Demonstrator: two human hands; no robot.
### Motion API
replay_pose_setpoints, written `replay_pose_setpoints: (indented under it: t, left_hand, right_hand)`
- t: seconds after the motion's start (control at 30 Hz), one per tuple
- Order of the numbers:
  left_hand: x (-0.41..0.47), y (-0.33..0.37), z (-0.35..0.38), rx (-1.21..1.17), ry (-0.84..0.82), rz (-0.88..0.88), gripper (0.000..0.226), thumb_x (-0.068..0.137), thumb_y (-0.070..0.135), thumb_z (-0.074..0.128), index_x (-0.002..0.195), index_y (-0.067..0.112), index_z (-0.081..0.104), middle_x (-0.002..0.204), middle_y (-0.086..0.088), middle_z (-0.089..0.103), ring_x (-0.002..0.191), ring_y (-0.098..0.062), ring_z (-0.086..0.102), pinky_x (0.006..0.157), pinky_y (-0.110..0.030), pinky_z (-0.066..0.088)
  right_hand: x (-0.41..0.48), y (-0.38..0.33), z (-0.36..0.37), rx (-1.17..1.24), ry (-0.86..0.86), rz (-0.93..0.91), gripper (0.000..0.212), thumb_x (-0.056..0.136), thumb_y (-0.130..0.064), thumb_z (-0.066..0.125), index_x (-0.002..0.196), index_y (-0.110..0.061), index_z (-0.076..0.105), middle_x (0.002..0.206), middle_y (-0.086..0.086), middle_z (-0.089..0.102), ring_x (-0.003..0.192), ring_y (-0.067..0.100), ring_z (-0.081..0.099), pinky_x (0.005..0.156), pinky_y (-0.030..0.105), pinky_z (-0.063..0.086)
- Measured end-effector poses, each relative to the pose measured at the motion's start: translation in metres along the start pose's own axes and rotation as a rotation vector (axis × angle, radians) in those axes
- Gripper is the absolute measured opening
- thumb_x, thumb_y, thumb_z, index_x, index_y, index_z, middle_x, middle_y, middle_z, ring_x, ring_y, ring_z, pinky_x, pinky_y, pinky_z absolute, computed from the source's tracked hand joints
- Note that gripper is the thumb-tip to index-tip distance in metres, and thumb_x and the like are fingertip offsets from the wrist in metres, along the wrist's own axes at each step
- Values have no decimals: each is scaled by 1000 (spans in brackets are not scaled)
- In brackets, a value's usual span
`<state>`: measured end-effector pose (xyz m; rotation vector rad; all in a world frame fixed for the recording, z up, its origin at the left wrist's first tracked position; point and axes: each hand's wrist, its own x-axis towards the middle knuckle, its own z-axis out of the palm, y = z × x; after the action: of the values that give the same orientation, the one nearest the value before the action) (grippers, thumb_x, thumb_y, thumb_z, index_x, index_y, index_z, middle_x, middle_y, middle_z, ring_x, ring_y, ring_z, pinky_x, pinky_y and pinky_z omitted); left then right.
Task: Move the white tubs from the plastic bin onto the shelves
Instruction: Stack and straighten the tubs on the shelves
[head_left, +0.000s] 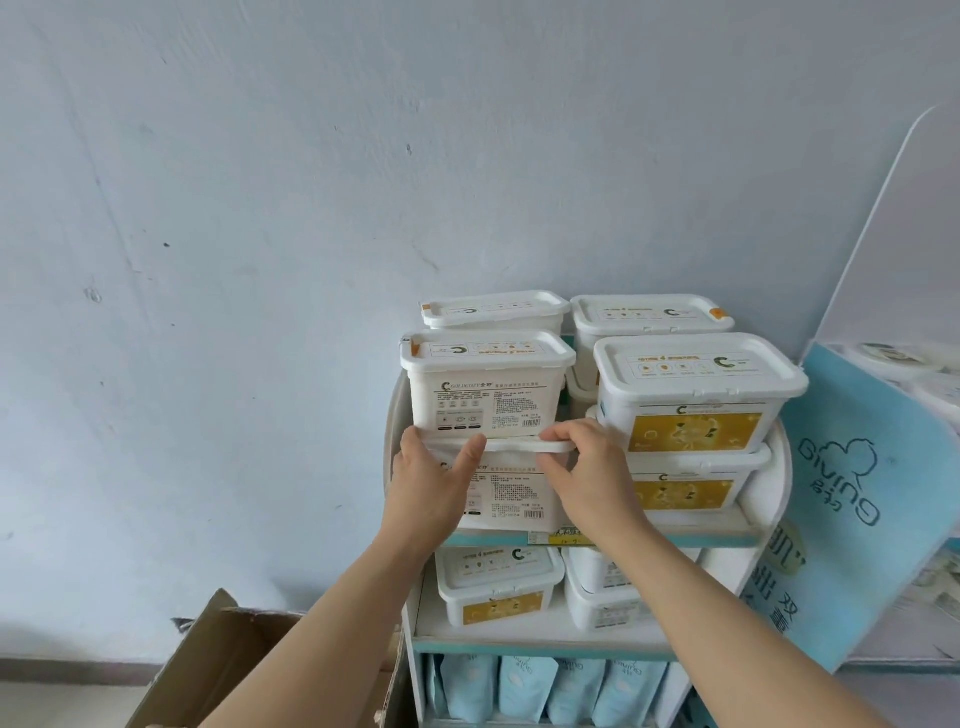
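cardboard box (208, 670) sits low left, beside the shelf unit. our left hand (431, 483) grips the left end of the lower tub (514, 493) on the top shelf (675, 538), thumb across its front, fingers curled round the side. upper tub (485, 387) is stacked on it. our right hand (587, 467) pinches the lower tub's lid rim, fingers curled over the top. yellow-label stack (696, 400) stands just beside it on the right. blue sign panel (852, 493) is far right.

- White rectangular plastic tubs (485, 395): black print, some with yellow-gold front labels.
- White shelf unit (727, 540): teal front edges.
- Pale blue display panel (852, 467): dark teal lettering.
- Brown cardboard box (208, 670).
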<state>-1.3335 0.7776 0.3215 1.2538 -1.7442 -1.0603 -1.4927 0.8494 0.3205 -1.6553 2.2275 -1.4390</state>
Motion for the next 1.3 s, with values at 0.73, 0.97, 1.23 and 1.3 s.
replay_pose_setpoints:
  t: [0.73,0.97,1.23,1.3]
  left_hand:
    - [6,-6,0,-143,38,36,67,63,59,71,118,35,41,117,8,59,105,-15,61,87,-44,54]
    - [2,-4,-2,-175,25,2,67,68,57,76,114,32,34,122,3,55,116,-19,53,96,-44,49]
    - [-6,-8,-6,-202,-2,0,99,45,79,71,127,36,34,125,6,55,119,-17,53,96,-45,49]
    - [-8,-8,-8,-224,-2,-4,97,45,78,72,124,40,33,125,7,55,119,-16,52,96,-45,49]
  right_hand:
    - [8,-22,-3,217,-123,169,64,72,-16,76,126,-26,43,120,-3,38,107,10,50,94,25,44]
    - [-11,-15,-11,280,-49,122,64,76,-12,74,130,-30,44,126,-3,44,112,6,50,99,24,43]
    - [-4,-11,-6,454,-107,199,62,77,-11,73,119,-47,44,119,-12,62,110,7,59,95,39,51]
    - [-7,-13,-8,459,-113,194,62,78,-9,71,115,-51,46,119,-14,63,110,7,60,93,39,52]
